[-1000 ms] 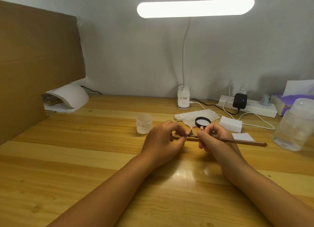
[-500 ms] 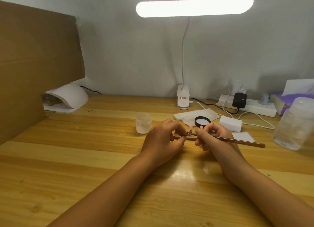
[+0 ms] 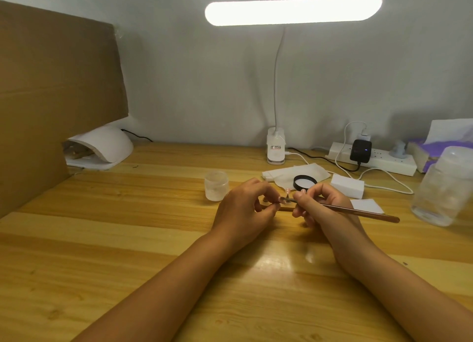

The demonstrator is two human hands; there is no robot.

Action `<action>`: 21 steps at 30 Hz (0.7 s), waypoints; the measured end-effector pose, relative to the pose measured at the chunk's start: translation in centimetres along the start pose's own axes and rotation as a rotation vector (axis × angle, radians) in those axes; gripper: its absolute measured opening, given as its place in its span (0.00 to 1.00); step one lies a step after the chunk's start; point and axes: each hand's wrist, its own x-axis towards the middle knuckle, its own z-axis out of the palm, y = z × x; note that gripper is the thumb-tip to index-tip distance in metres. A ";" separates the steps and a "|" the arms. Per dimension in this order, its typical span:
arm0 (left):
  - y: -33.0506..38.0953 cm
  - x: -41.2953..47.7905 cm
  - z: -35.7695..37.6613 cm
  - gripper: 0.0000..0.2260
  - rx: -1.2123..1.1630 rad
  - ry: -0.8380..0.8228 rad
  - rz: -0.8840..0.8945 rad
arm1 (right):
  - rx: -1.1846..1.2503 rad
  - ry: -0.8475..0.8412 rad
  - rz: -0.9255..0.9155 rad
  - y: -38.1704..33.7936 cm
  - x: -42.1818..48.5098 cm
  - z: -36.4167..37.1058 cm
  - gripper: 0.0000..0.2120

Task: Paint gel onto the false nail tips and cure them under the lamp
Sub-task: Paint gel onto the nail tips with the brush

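Nail tips [image 3: 288, 191] too small for me to read any gel | brush [image 3: 358, 212] bristles hidden by right hand [image 3: 322, 208] | stick [image 3: 284, 209] mostly buried in left hand [image 3: 243, 208] | clear jar [image 3: 445, 185] blurred, cropped at right edge | tissue box [image 3: 435, 152] cropped too | curing lamp [image 3: 107, 145] partly behind cardboard [image 3: 51, 98], contents unclear to me

One wide-angle head view looks forward and down across the tabletop [image 3: 102, 239] toward the back wall [image 3: 204, 85], with both forearms close at lower frame.
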 end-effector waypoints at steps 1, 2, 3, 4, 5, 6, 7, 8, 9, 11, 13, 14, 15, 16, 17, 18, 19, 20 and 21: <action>0.0 0.0 0.0 0.03 -0.002 0.001 0.000 | -0.020 -0.005 0.001 0.0 0.0 0.1 0.09; 0.0 0.0 0.0 0.04 -0.003 0.001 0.000 | -0.038 -0.003 0.003 0.1 0.0 0.1 0.08; 0.0 0.0 0.0 0.04 -0.005 0.002 -0.001 | -0.051 0.006 0.005 0.2 0.1 0.1 0.08; 0.0 0.0 0.0 0.04 -0.010 0.001 -0.004 | -0.058 0.021 0.007 0.4 0.1 0.0 0.08; -0.1 0.0 0.0 0.04 -0.017 0.002 -0.008 | -0.063 0.040 0.011 0.5 0.2 0.0 0.07; -0.1 0.0 0.1 0.04 -0.024 0.002 -0.012 | -0.065 0.061 0.015 0.6 0.3 -0.1 0.07; -0.2 0.0 0.1 0.04 -0.031 0.002 -0.015 | -0.059 0.079 0.017 0.7 0.4 -0.2 0.07; -0.2 0.1 0.1 0.04 -0.039 0.001 -0.017 | -0.044 0.088 0.015 0.7 0.4 -0.2 0.06; -0.2 0.0 0.1 0.04 -0.047 0.000 -0.016 | -0.023 0.085 0.008 0.6 0.3 -0.2 0.07; -0.3 0.0 0.1 0.04 -0.053 0.000 -0.007 | 0.017 0.053 -0.013 0.4 0.1 -0.2 0.09; -0.4 0.0 0.2 0.04 -0.042 -0.002 0.001 | 0.016 0.014 -0.021 0.1 0.0 0.0 0.10; -0.4 0.0 0.2 0.04 -0.039 -0.004 0.000 | -0.006 0.002 -0.021 0.1 -0.1 0.0 0.10; -0.3 0.0 0.2 0.04 -0.044 -0.005 -0.003 | -0.032 0.001 -0.018 0.2 -0.1 0.0 0.09; -0.3 0.0 0.2 0.04 -0.051 -0.006 -0.006 | -0.055 0.009 -0.012 0.3 0.0 0.0 0.08; -0.3 0.0 0.2 0.04 -0.055 -0.009 -0.010 | -0.071 0.027 -0.003 0.4 0.1 0.0 0.07; -0.3 0.0 0.2 0.04 -0.054 -0.011 -0.015 | -0.076 0.051 0.008 0.5 0.2 -0.1 0.07; -0.3 0.0 0.2 0.04 -0.052 -0.011 -0.019 | -0.073 0.073 0.017 0.7 0.3 -0.2 0.06; -0.4 0.0 0.2 0.05 -0.052 -0.010 -0.020 | -0.064 0.088 0.022 0.8 0.3 -0.3 0.06; -0.4 0.1 0.2 0.05 -0.056 -0.011 -0.020 | -0.053 0.096 0.021 0.8 0.3 -0.3 0.05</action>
